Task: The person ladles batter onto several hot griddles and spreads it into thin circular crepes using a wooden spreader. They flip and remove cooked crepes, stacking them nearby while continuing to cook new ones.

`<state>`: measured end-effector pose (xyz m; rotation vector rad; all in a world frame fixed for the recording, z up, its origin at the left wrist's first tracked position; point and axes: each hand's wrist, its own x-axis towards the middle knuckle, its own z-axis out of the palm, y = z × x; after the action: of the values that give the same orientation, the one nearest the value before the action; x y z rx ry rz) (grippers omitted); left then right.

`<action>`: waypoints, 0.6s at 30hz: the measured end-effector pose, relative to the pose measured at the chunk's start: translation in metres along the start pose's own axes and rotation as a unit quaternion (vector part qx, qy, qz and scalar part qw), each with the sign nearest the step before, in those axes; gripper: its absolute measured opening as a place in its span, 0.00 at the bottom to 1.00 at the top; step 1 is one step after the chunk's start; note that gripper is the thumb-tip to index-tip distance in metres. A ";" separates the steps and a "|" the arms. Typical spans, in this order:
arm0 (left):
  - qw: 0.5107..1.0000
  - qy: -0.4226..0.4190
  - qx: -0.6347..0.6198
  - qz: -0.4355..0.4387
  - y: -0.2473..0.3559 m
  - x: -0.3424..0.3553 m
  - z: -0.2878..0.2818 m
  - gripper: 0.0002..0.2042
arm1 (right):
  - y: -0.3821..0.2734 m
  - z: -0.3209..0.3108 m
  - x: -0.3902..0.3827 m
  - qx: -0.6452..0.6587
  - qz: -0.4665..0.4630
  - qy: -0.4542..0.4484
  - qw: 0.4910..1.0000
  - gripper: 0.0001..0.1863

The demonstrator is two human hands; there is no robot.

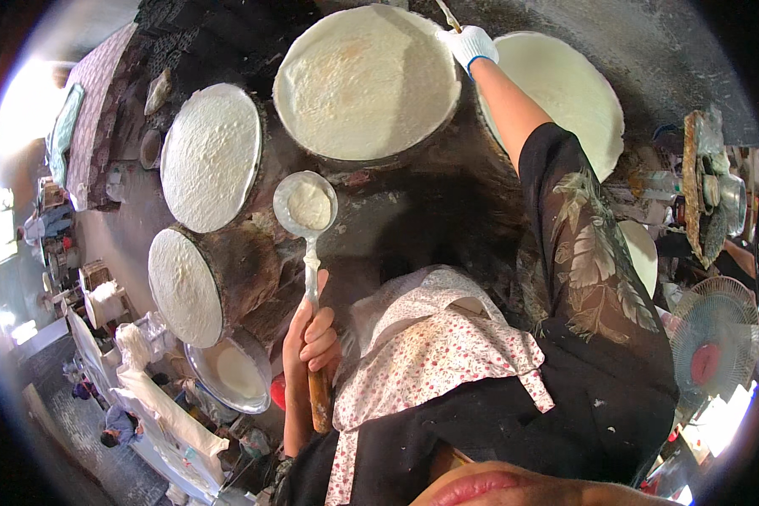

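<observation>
My bare left hand [314, 336] is wrapped round the wooden-ended handle of a metal ladle [311, 274], held upright in front of my apron [443, 341]. Thick white batter [309, 207] lies in its bowl. Stretched out at the far side, my right hand [472, 45], in a white knit glove, grips a thin-handled tool [449, 15] whose far end is cut off by the picture's top edge. That hand is between a large round griddle [364, 80] spread with pale batter and another batter-covered round [557, 97] to its right.
Two more batter-coated rounds, an upper one [211, 158] and a lower one [185, 287], stand on the left. Below them is a metal basin [238, 375] of white batter. A fan [707, 350] stands at the right. Another person [122, 426] is at the lower left.
</observation>
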<state>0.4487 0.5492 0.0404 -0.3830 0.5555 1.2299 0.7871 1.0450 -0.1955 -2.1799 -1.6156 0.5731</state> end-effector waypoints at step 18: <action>1.000 -0.001 0.009 0.025 0.065 -0.011 -0.006 0.25 | -0.078 -0.125 -0.123 0.263 -0.122 0.064 0.955 0.21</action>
<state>0.3826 0.5565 0.0432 -0.3537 0.5771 1.2717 0.7567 0.9420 -0.0361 -1.5712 -1.4316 0.6777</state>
